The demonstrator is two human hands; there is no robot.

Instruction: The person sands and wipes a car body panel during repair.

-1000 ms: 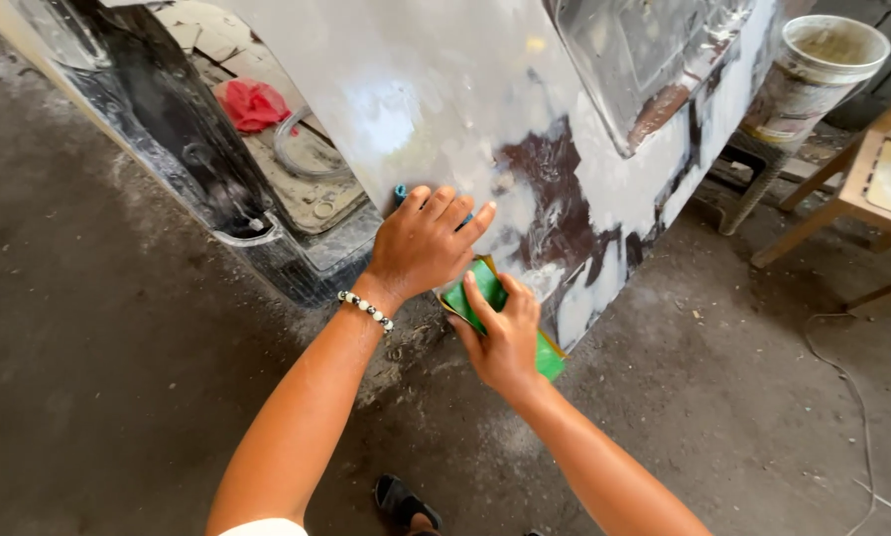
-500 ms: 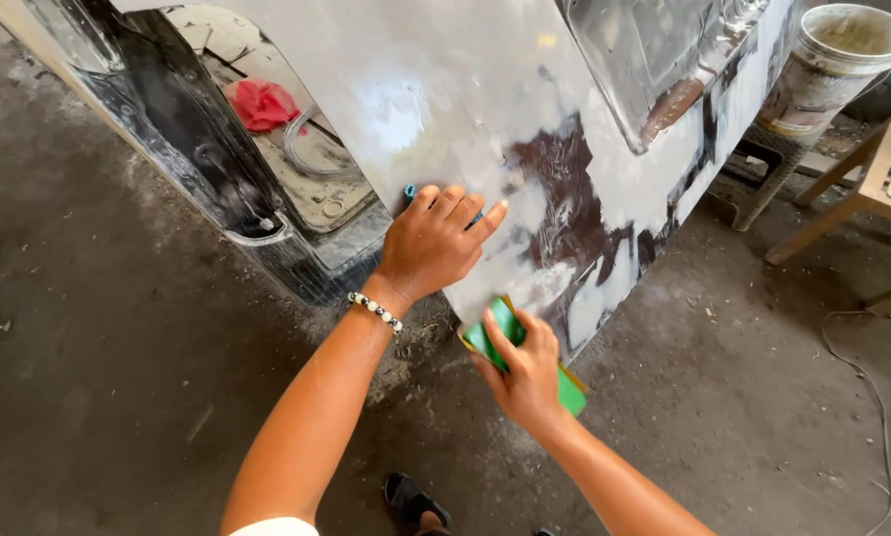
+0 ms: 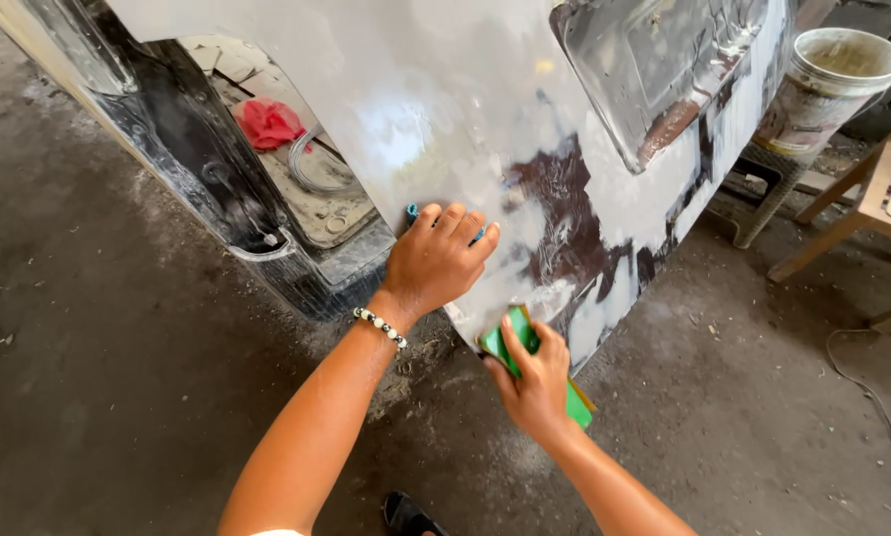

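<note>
Green sponge point(image 3: 525, 352) in right hand point(image 3: 537, 382) grip, against car panel point(image 3: 416, 109)
</note>
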